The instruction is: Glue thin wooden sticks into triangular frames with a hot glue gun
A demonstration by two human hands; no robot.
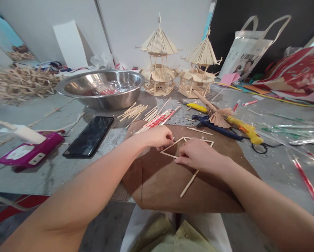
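Observation:
A small frame of thin wooden sticks [170,154] lies on a brown sheet [162,189] in front of me. My left hand [161,137] is closed, its fingertips pinching the left corner of the frame. Curled over the middle of it, my right hand [196,154] has thumb and fingers closed on the sticks; the palm hides part of the outline. One loose wooden stick [189,184] pokes out below my right hand. Another stick [199,131] rests just beyond the frame.
Two stick-built pagoda models [159,75] stand at the back. Left are a steel basin [99,101], a phone [90,136] and a purple device [32,150]. Stick bundles [133,112], a yellow-handled cutter [197,107], a blue-handled tool [217,126] and a yellow glue gun [246,130] lie beyond the sheet.

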